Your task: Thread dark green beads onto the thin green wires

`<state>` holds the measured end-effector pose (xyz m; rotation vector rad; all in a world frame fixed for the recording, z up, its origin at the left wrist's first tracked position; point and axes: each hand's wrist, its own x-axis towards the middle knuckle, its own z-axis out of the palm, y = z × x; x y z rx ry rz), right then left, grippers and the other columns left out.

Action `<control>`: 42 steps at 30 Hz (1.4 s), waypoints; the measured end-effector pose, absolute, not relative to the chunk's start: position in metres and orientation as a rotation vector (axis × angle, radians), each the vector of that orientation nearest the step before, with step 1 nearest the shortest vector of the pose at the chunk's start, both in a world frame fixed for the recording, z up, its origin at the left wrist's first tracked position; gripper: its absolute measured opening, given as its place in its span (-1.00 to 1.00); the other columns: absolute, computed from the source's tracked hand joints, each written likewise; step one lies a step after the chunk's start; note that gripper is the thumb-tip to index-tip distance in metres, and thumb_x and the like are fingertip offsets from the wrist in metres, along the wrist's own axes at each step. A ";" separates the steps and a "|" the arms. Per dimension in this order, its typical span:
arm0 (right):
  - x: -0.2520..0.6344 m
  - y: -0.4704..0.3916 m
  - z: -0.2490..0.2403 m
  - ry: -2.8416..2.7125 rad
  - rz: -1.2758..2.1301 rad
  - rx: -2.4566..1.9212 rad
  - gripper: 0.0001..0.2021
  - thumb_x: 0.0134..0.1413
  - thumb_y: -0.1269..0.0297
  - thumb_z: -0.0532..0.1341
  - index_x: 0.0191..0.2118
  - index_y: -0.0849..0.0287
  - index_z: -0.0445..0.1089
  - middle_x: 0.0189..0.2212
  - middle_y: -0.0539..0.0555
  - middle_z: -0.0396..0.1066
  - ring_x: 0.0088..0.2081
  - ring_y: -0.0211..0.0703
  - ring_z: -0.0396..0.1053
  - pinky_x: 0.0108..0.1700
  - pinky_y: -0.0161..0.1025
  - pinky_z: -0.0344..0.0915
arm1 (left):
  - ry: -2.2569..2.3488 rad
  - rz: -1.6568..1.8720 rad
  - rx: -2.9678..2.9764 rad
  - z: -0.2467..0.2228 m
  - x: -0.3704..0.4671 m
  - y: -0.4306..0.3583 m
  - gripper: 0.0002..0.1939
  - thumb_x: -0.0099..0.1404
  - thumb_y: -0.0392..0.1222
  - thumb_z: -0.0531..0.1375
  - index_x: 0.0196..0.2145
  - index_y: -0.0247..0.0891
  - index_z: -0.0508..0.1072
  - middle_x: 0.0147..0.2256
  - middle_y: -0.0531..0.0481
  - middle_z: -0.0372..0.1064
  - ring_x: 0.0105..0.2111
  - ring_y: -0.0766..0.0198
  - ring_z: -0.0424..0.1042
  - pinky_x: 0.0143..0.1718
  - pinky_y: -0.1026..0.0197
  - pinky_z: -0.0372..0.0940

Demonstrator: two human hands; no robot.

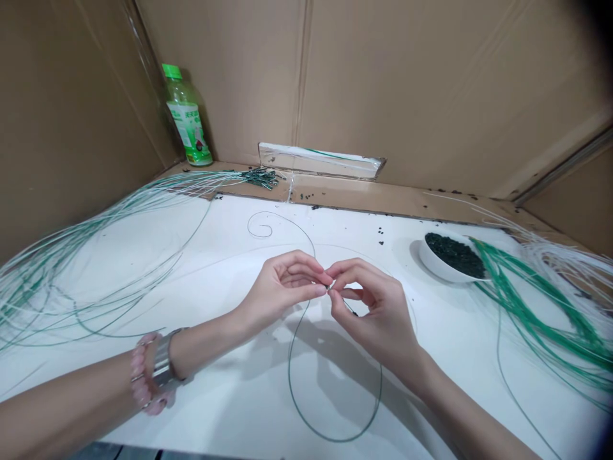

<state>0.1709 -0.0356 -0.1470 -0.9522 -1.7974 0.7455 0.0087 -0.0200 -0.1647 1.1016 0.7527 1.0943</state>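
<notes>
My left hand [287,281] and my right hand [373,303] meet fingertip to fingertip above the white tabletop [230,390]. Both are closed in a pinch around a thin green cord [293,396], which hangs in a wide loop below them. Between the fingertips shows a tiny dark piece, too small to make out fully. Another small dark piece [355,314] is on the cord under my right fingers. Beyond my left hand, a thin line of cord [282,216] curls on the table. A bracelet and a metal band circle my left wrist.
A white bowl [433,263] of small dark green pieces stands right, beside a bundle of green cords [536,300] and white strands [569,259]. Strung green and white cords [110,223] lie left. A green-capped bottle [189,128] stands against the cardboard wall [383,76]. Dark bits are scattered at the back.
</notes>
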 end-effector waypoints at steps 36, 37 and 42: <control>0.173 -0.037 -0.147 -1.815 0.674 -1.042 -0.92 0.06 0.42 0.19 -0.43 0.17 0.39 -0.41 0.04 0.43 -0.37 -0.29 0.40 -0.51 -0.43 0.38 | 0.863 1.218 1.301 -0.162 0.007 -0.024 -0.83 0.07 -0.27 0.33 -0.42 -0.27 0.37 -0.40 0.02 0.52 -0.37 0.30 0.53 -0.27 0.28 0.42; 0.173 -0.038 -0.147 -1.810 0.679 -1.046 -0.92 0.06 0.41 0.19 -0.43 0.18 0.38 -0.42 0.04 0.43 -0.40 -0.31 0.39 -0.53 -0.43 0.38 | 0.865 1.225 1.306 -0.162 0.007 -0.024 -0.83 0.07 -0.27 0.33 -0.42 -0.27 0.38 -0.41 0.02 0.52 -0.37 0.31 0.52 -0.27 0.29 0.42; 0.173 -0.039 -0.147 -1.804 0.678 -1.038 -0.90 0.08 0.41 0.18 -0.44 0.19 0.36 -0.47 0.02 0.39 -0.53 -0.37 0.31 -0.61 -0.45 0.31 | 0.870 1.244 1.335 -0.162 0.007 -0.024 -0.85 0.06 -0.29 0.33 -0.44 -0.28 0.41 -0.44 0.06 0.46 -0.39 0.37 0.48 -0.30 0.34 0.38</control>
